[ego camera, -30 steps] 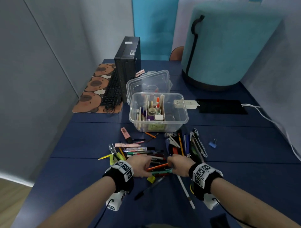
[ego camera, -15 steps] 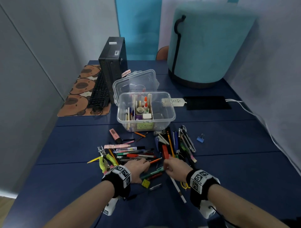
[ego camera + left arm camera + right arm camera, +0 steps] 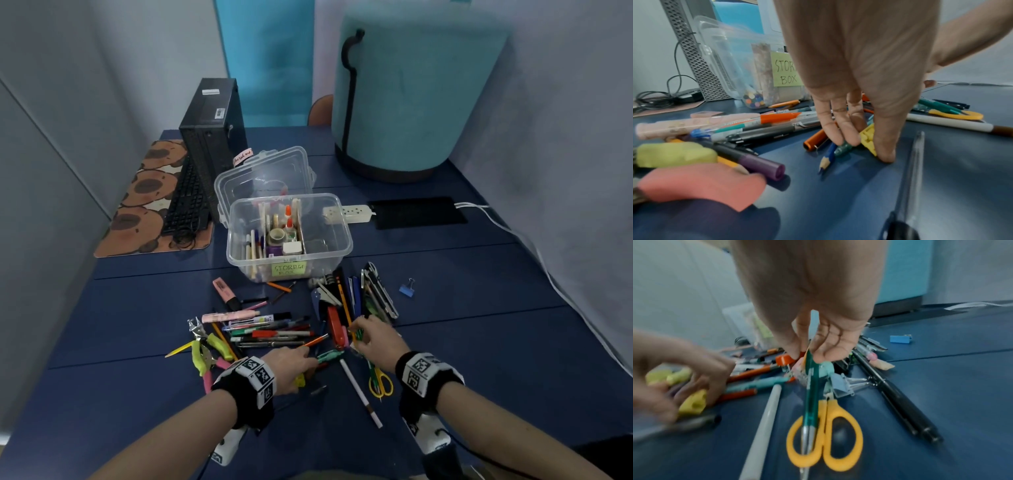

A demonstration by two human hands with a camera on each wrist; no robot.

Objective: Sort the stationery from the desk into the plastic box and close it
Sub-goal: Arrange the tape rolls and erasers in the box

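The clear plastic storage box (image 3: 329, 219) stands open on the desk, its lid (image 3: 263, 171) leaning behind it. Pens, glue and tape sit inside. In front lies a heap of pens (image 3: 270, 334), markers and pencils. My left hand (image 3: 865, 146) is down at the heap's near edge and pinches a small yellow piece (image 3: 868, 138) between thumb and fingers, beside a blue pencil (image 3: 826, 158). My right hand (image 3: 807, 353) pinches the top of a green see-through pen (image 3: 812, 386), which hangs over the yellow-handled scissors (image 3: 826, 434).
A black computer case (image 3: 212, 137) and keyboard (image 3: 186, 202) stand at the left on a patterned mat. A teal stool (image 3: 414, 96), a power strip (image 3: 346, 213) and a black pad (image 3: 418, 212) are behind the box. A blue binder clip (image 3: 407, 288) lies to the right.
My hands have drawn apart. The right one moved right and took hold of the green pen; the left came nearer and lower onto the yellow piece.
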